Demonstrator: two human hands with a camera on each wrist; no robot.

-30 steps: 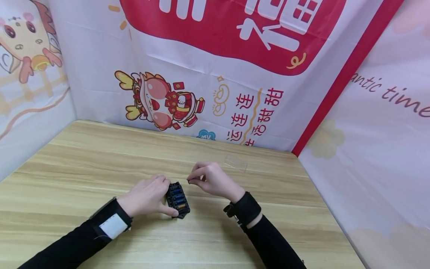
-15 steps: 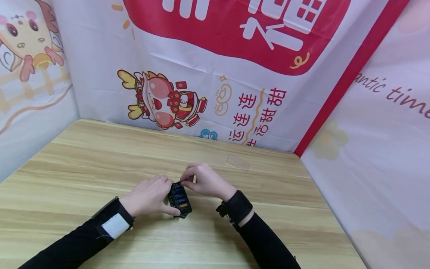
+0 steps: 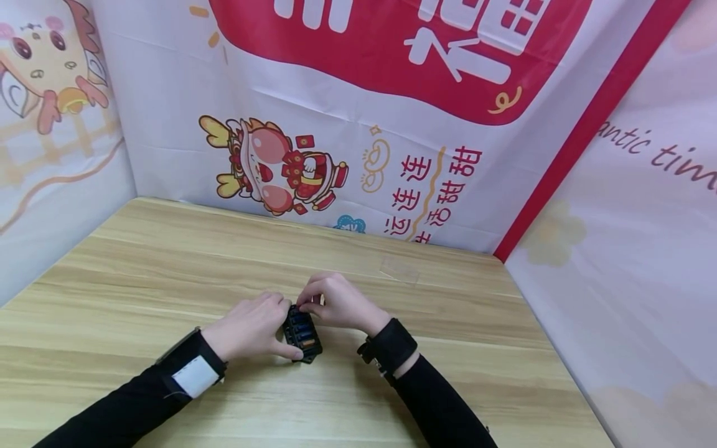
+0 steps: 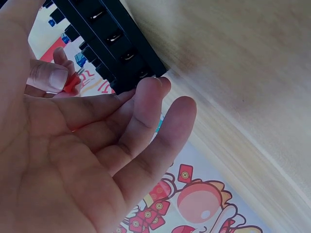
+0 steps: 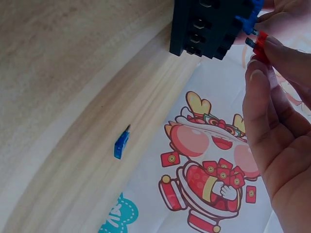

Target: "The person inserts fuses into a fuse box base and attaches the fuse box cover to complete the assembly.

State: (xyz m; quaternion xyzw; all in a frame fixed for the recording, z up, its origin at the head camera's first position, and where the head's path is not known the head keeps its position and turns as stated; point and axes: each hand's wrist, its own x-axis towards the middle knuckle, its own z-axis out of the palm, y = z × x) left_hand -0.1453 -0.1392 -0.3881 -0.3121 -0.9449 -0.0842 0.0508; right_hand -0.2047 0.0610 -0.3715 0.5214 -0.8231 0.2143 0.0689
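Black fuse block (image 5: 214, 29) gripped by left hand (image 3: 252, 326); red fuse (image 5: 262, 47) pinched by right hand (image 3: 338, 305) beside the block's far end. Fuse best squared, block braced, before pressure is applied.

Tabletop (image 3: 280, 401): light wood-grain, streaks mostly side to side. Clear flat piece (image 3: 400, 269) lying near back edge, right of centre. Small blue piece (image 5: 121, 144) shows against the wood in right wrist view. Black block (image 3: 303, 333) over the top; can't confirm contact for either
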